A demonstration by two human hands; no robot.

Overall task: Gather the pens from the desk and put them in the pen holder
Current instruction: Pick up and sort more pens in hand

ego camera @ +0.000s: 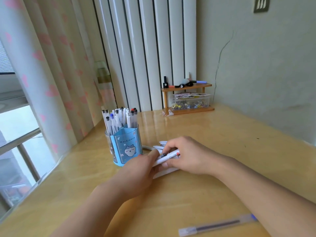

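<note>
Both hands meet just right of the blue pen holder (125,147). The left hand (136,170) and right hand (186,155) fingers pinch a bunch of white pens (168,155). One clear pen (217,225) lies near on the counter (222,142).

White pen bundle (168,155) mostly hidden under both hands; count unclear. Clear blue-capped pen (217,225) blurred, far end behind right forearm (266,190).

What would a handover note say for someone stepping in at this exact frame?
Left hand and right hand: both closed on a bundle of white pens lying low on the desk, just right of the blue pen holder.
Done: the holder already stands full of pens.
Left: drop this bundle in, then fetch the clear pen lying near the desk's front edge.
</note>
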